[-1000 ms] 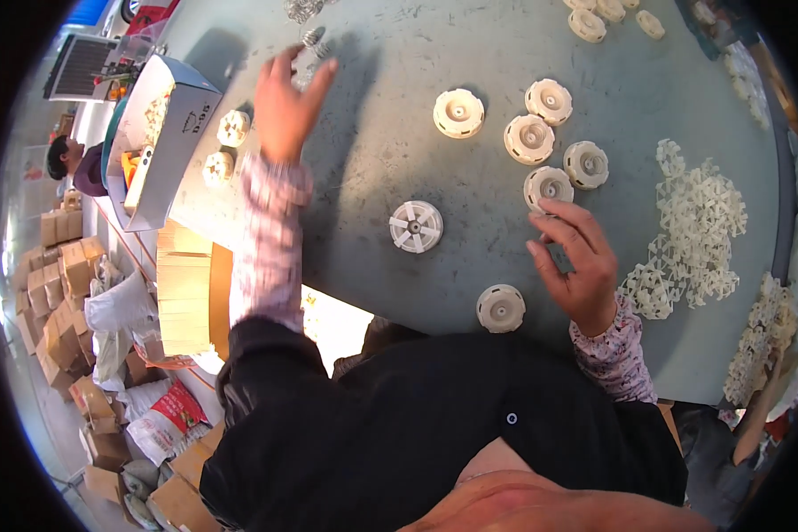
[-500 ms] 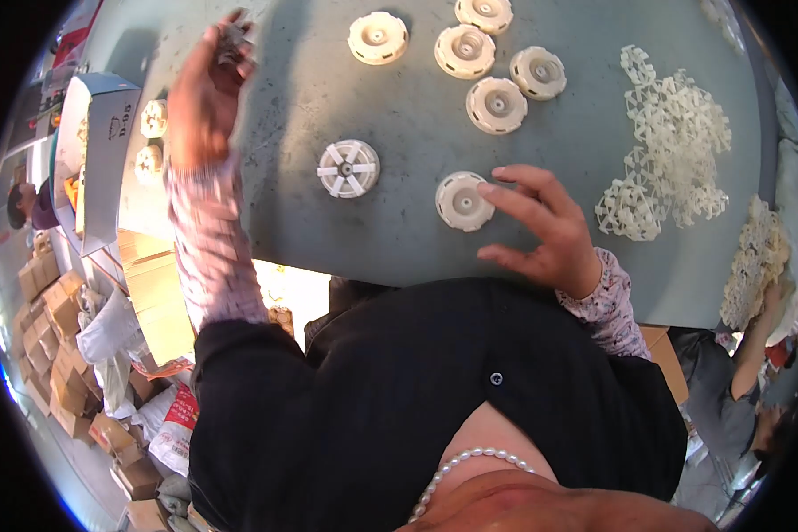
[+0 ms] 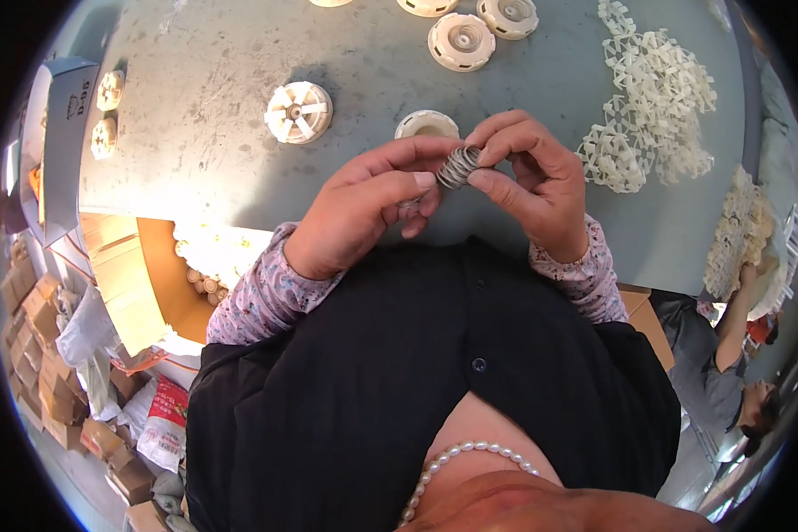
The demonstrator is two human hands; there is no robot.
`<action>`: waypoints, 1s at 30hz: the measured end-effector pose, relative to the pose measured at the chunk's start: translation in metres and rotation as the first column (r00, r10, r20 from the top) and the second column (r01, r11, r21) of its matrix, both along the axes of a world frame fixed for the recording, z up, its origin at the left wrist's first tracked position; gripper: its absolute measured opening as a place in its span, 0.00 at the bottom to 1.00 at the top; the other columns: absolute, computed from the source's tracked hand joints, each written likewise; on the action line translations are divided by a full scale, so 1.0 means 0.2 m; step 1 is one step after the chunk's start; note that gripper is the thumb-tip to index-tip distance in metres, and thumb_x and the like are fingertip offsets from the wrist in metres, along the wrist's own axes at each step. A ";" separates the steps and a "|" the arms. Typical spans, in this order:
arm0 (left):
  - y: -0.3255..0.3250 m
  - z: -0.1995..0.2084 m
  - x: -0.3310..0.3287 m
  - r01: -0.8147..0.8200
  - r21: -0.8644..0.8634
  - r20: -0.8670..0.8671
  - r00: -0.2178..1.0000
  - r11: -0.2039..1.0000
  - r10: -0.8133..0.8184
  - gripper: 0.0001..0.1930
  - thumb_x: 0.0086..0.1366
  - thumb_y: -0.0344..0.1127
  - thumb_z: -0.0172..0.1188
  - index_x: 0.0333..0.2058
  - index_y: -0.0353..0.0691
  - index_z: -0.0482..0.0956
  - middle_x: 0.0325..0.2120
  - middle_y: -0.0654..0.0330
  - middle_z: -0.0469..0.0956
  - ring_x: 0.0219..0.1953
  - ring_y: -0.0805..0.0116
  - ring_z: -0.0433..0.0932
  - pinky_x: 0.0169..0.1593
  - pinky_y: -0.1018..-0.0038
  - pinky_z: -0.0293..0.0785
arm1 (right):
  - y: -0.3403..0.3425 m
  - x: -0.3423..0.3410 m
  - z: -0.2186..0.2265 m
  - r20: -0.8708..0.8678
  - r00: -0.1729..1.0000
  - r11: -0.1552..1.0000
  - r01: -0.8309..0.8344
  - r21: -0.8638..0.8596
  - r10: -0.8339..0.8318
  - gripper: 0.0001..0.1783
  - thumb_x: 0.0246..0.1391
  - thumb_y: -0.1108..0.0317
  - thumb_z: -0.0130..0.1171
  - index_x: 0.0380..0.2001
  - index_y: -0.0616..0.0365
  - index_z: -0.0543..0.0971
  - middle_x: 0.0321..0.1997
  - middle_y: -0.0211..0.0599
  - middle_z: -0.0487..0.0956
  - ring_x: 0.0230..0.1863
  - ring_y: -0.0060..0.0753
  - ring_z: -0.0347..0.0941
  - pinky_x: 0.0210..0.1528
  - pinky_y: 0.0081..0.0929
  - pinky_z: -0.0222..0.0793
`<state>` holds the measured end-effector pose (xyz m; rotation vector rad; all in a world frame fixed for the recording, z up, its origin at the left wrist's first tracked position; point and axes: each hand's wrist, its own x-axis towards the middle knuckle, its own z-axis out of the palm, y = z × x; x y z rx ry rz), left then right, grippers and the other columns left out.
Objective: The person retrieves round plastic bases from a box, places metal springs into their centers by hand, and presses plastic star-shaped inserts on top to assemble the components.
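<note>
A grey metal coil spring (image 3: 459, 167) is between my two hands, above the near part of the table. My left hand (image 3: 363, 195) is closed on its left end, with thumb and forefinger pressed to it; something small and greyish under those fingers cannot be made out. The fingertips of my right hand (image 3: 541, 177) pinch the spring's other end. Just beyond the fingers lies a round cream plastic disc with a hollow centre (image 3: 427, 121), partly covered by my hands. To its left sits another round disc with white spokes (image 3: 298, 113).
Several cream discs (image 3: 461, 43) lie at the far side. A heap of small white plastic pieces (image 3: 656, 106) spreads at the right. At the left are two small round parts (image 3: 104, 138), an upright box (image 3: 60, 133) and an open carton (image 3: 155, 266). Another person (image 3: 731, 363) is at the right.
My left hand has come from the far left to the middle, bringing the spring. My right hand has left the near disc and closed on the spring. The view has shifted somewhat.
</note>
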<state>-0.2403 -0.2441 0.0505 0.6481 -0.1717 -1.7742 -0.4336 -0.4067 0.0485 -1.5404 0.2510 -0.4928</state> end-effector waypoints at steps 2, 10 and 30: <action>-0.01 0.03 -0.05 -0.032 -0.019 0.317 0.948 0.999 0.036 0.25 0.75 0.31 0.66 0.68 0.34 0.75 0.46 0.64 0.82 0.39 0.79 0.76 0.43 0.78 0.75 | 0.03 -0.01 0.01 0.018 0.997 0.990 0.075 0.122 -0.077 0.10 0.61 0.81 0.71 0.43 0.64 0.83 0.51 0.41 0.83 0.52 0.27 0.79 0.55 0.25 0.78; -0.03 0.02 -0.07 -0.187 -0.158 0.811 0.536 0.970 0.235 0.12 0.74 0.33 0.70 0.51 0.34 0.87 0.37 0.62 0.85 0.31 0.81 0.73 0.34 0.82 0.70 | -0.05 -0.02 0.06 -0.040 0.999 0.996 0.001 -0.092 -0.005 0.15 0.59 0.81 0.73 0.49 0.64 0.84 0.52 0.40 0.83 0.54 0.28 0.82 0.56 0.28 0.80; 0.11 -0.03 0.09 -0.377 0.033 0.572 0.767 0.926 0.292 0.17 0.75 0.30 0.66 0.60 0.35 0.81 0.40 0.62 0.86 0.27 0.83 0.72 0.29 0.83 0.68 | 0.00 0.15 0.06 -0.125 0.984 0.618 -0.021 -0.786 -0.125 0.10 0.53 0.82 0.71 0.38 0.59 0.84 0.42 0.39 0.83 0.44 0.42 0.82 0.46 0.32 0.79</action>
